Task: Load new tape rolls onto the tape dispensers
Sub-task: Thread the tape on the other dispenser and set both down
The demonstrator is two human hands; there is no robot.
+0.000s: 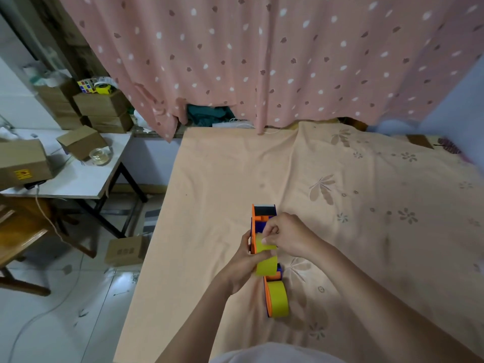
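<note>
An orange and blue tape dispenser (pixel 263 218) is held above the bed, with a yellow tape roll (pixel 265 259) mounted on it. My left hand (pixel 245 263) grips the dispenser and roll from the left side. My right hand (pixel 285 235) pinches the yellow tape's free end at the top of the roll. A second orange dispenser with a yellow roll (pixel 278 298) lies on the sheet just below, close to me.
The bed's peach flowered sheet (pixel 366 205) fills the right. A pink dotted curtain (pixel 262 61) hangs behind. At left stands a white table (pixel 78 179) with cardboard boxes and a clear tape roll (pixel 100 155). A box (pixel 125 251) sits on the tiled floor.
</note>
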